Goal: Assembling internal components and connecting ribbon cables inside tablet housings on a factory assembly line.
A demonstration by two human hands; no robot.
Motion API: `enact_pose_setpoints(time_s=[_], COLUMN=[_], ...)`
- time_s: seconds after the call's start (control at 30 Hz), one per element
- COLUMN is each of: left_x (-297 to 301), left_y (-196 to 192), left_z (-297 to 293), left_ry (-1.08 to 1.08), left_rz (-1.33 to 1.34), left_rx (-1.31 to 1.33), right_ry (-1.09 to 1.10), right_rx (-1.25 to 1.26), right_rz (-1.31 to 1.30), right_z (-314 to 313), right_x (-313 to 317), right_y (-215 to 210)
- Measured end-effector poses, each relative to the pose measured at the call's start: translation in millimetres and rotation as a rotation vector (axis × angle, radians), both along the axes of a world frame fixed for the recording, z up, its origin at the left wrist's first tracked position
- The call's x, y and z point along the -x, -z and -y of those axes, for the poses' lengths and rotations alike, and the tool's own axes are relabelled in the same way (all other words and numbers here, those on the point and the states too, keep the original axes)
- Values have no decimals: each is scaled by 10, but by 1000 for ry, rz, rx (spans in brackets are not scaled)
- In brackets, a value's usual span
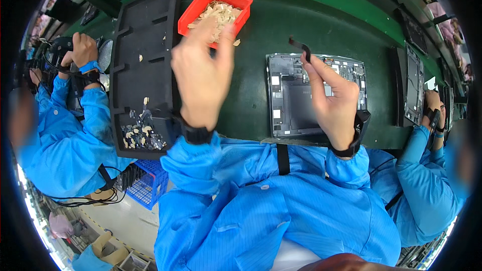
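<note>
My left hand [203, 77] reaches over the near side of a red bin [188, 16], its thumb and fingers apart and somewhat blurred. Small beige pieces [221, 15] fill the bin, and the fingertips are at or just above them; I make out nothing held there. Between thumb and forefinger, my right hand [335, 99] pinches a thin, curved black strip like a flat ribbon cable [304, 48]. That strip is raised above the far edge of an opened tablet [301, 107], whose internal boards and dark battery area show. The right hand hides part of the tablet.
A black compartmented tray [140, 77] lies left of the bin, with dark strips and beige bits [143, 133] in its near compartment. One beige piece [236, 43] rests on the green table [246, 95]. Blue-sleeved co-workers [85, 120] sit on both sides, and a blue crate [148, 183] stands below.
</note>
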State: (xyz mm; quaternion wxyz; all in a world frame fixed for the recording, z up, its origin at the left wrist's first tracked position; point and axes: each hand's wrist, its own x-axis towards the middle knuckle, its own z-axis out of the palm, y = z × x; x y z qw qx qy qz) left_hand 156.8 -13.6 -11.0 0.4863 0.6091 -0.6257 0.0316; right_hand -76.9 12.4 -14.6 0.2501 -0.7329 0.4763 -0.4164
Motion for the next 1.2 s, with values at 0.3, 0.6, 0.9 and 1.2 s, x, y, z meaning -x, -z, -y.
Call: enact_pose_setpoints(time_s=[0.3,0.6,0.9,1.2], left_x=[724,1285,1426,1394], left_y=[89,88,432,243], left_z=[-328,-318,315,-203], left_ry=[448,721,892,784], left_rz=[-557,-394,445,518], left_rx=[-378,-335,-361,-482], right_ry=[21,49,258,369], right_rx=[-26,-233,-404,-503], right_rz=[206,910,605,359], right_z=[-33,-304,-417,-367], right_x=[197,630,1380,1203], right_y=[196,182,203,202])
